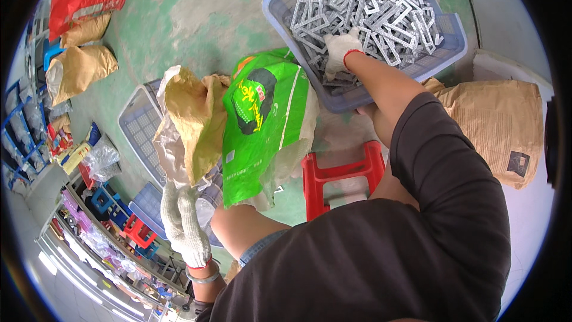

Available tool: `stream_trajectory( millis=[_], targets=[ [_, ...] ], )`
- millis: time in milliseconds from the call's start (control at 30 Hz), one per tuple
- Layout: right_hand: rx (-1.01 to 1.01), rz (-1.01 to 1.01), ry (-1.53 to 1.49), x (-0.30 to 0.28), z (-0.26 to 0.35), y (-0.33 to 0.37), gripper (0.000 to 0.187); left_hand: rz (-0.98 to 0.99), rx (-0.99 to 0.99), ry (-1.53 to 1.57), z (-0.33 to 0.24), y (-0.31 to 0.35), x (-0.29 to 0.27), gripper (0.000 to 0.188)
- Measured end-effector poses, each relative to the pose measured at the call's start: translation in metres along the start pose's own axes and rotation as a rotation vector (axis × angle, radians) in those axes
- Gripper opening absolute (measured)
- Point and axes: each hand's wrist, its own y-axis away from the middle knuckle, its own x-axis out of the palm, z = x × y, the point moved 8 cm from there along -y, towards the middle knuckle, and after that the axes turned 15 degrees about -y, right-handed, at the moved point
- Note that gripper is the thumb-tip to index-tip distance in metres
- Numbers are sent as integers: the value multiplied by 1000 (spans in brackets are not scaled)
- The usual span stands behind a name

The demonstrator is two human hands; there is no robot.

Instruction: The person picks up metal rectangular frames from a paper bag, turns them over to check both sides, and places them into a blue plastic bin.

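My right hand, in a white knit glove with a red cuff, reaches into a blue plastic basket. Its visible fingers are apart and rest among a heap of grey, rectangular metal frames; no frame shows clearly gripped. At the lower left, my left hand wears a matching glove. Its fingers are stretched out close together beside the lower end of a tan paper sack, and I see nothing held in them. A green printed woven sack lies between the paper sack and the blue basket.
A red plastic stool stands by my legs. At right is a brown paper sack. A pale crate sits under the tan sack. Further left are a red-and-white sack, another paper bag and loaded shelving.
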Motion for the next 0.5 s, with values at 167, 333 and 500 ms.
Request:
stream_trajectory(
  millis=[167,333,500],
  targets=[
    [0,28,-6,10,-2,-1,88,9,-30,19,8,-1,1,48],
    [-6,-92,26,23,-9,4,88,39,-9,26,7,1,6,49],
    [-49,-15,114,32,-3,-5,61,80,-38,-1,6,4,11,49]
  ],
)
